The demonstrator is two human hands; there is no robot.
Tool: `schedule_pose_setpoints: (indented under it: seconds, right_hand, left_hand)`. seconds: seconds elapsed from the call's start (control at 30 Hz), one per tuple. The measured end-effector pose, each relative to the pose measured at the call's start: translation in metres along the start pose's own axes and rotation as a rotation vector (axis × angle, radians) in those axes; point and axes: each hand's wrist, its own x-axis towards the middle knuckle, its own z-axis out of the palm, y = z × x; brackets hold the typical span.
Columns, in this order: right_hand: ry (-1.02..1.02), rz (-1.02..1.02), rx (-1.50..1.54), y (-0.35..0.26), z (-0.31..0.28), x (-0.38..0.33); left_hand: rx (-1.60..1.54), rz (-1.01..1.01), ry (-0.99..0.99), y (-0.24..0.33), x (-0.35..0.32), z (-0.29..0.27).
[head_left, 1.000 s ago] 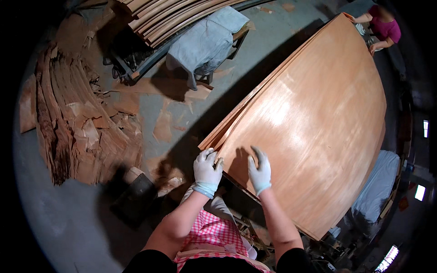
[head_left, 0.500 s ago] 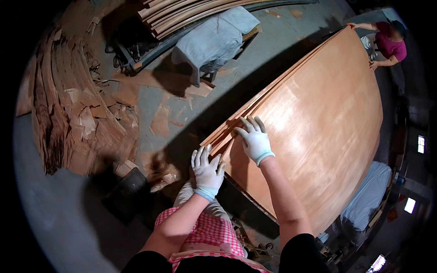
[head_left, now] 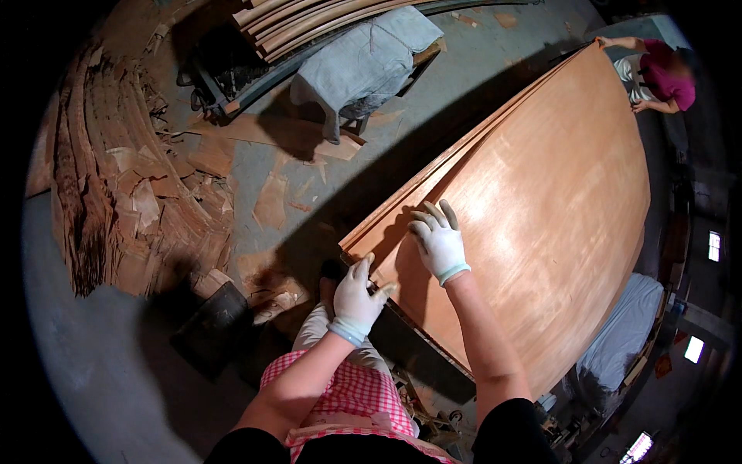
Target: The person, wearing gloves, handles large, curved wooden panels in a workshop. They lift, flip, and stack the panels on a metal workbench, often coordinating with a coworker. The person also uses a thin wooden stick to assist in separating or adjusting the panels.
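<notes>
A large stack of thin wood sheets (head_left: 541, 193) lies before me. Its glossy top sheet is shifted, so a strip of the sheet beneath (head_left: 410, 205) shows along the left edge. My right hand (head_left: 442, 246), in a white glove with darkened fingertips, rests on the top sheet with its fingers spread toward that edge. At the near corner, my left hand (head_left: 357, 298), gloved alike, touches the stack's edge, its thumb apart from its fingers. Beyond the far end stands a person in a magenta shirt (head_left: 666, 73), both hands at the stack's far edges.
Ragged veneer scraps (head_left: 139, 185) are heaped at the left. A cloth-covered stand (head_left: 355, 73) sits behind, near curved wood strips (head_left: 309, 27). A dark box (head_left: 212, 329) is on the floor left of me. A pale covered bundle (head_left: 622, 332) lies at the right.
The top sheet's left edge has shifted right, widening the strip of the sheet beneath. My left hand has moved slightly right and down; my right hand shifted a little right. The other person leans slightly rightward.
</notes>
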Motion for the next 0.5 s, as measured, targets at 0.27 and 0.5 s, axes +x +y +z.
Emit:
schedule_pose_setpoints:
  seconds: [0.27,0.5]
  right_hand:
    - [-0.200,-0.017,-0.026,0.010,0.028,0.036]
    - [-0.496,0.025,-0.090,0.004,0.019,0.066]
  left_hand:
    - [-0.024,-0.412,0.009,-0.032,0.027,0.027]
    - [-0.060,-0.519,-0.026,-0.054,0.035,0.038]
